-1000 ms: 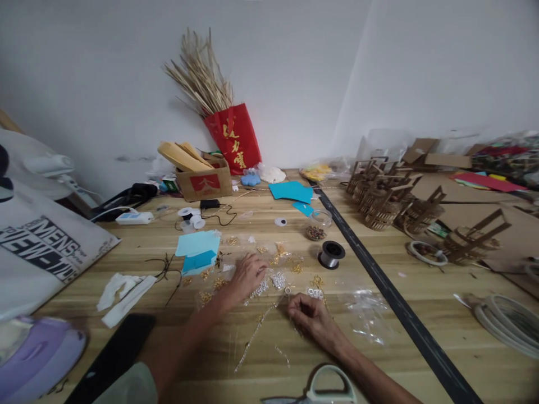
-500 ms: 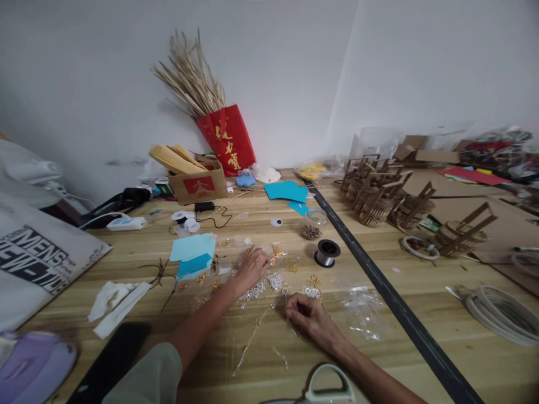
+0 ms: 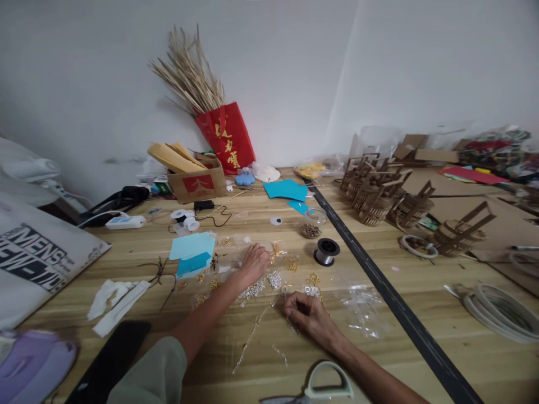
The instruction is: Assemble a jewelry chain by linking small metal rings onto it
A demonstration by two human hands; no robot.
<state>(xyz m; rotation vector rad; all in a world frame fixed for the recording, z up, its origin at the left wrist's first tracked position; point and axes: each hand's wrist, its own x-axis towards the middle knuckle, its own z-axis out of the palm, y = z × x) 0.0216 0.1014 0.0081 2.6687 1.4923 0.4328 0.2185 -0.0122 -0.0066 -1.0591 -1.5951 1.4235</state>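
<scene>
My left hand (image 3: 255, 262) reaches over small piles of beads, its fingers bent downward; whether they pinch anything is hidden. Close beside it lie silver beads (image 3: 274, 279) and gold findings (image 3: 292, 266). My right hand (image 3: 308, 314) rests low over the table with thumb and forefinger pressed together. A thin beaded strand (image 3: 251, 335) runs across the wood up toward those fingertips, and a bit of it shows under the hand. A shorter beaded piece (image 3: 279, 356) lies apart, nearer to me. Silver rings (image 3: 312, 291) sit just beyond my right hand.
A spool of clear line (image 3: 326, 252) stands right of the beads, with a crumpled plastic bag (image 3: 361, 308) nearer me. Scissors (image 3: 329, 381) lie at the front edge. Blue paper sheets (image 3: 193, 249) are on the left, and small bamboo baskets (image 3: 374, 196) stand at the right.
My left hand has shifted very slightly to the right over the beads. My right hand stays almost in place, still pinched. The view has tilted a touch.
</scene>
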